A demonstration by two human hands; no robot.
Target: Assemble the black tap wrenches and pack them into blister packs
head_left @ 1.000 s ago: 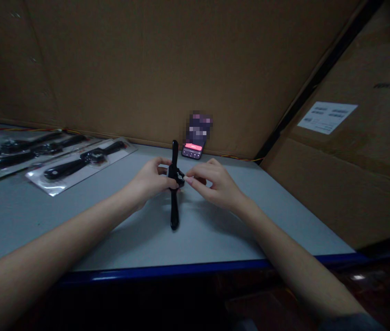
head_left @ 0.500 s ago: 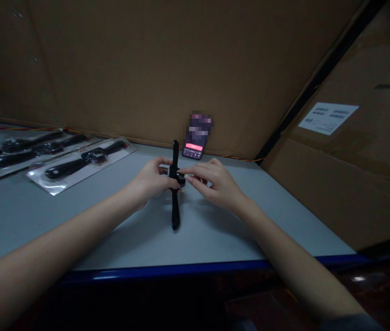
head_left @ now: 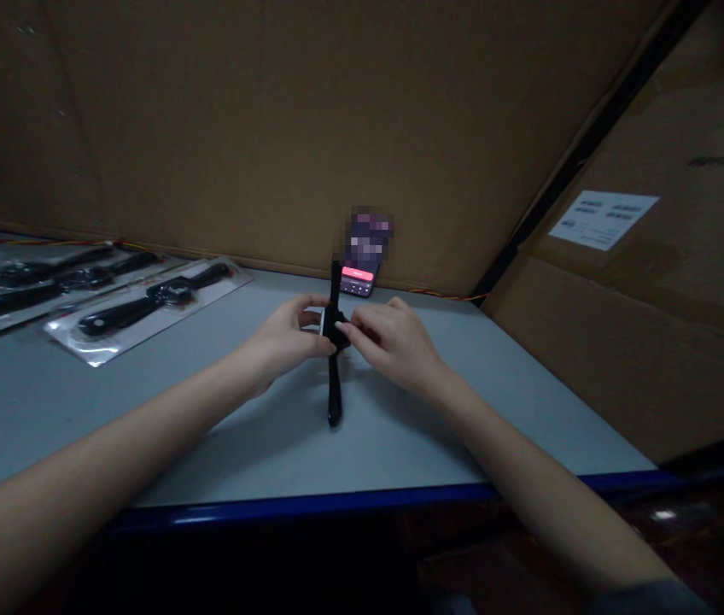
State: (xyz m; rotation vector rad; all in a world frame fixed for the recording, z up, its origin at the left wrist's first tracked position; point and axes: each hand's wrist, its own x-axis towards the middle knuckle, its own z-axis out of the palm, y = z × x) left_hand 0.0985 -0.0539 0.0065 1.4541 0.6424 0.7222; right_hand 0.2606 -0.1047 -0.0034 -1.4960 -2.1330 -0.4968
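Note:
A black two-handled spokeshave point(head_left: 335, 393) is held on end above the table, one handle pointing away and the other toward me. My left hand point(head_left: 291, 337) grips its middle body from the left, thumb in front and fingers behind. From the right, my right hand point(head_left: 394, 337) pinches at the same middle part with thumb and forefinger. The small part between those fingertips is too dark to make out. A pale edge shows on the left side of the spokeshave's body.
Several packaged spokeshaves point(head_left: 122, 316) on card under clear plastic lie at the left. A lit phone point(head_left: 362, 256) leans on the cardboard wall point(head_left: 240, 128) behind. Another cardboard panel point(head_left: 656, 325) with a white label stands at the right. The table's blue edge point(head_left: 336, 500) runs in front.
The spokeshave and my left hand have shifted slightly to the right. My right hand's fingers have curled in closer against the tool's middle.

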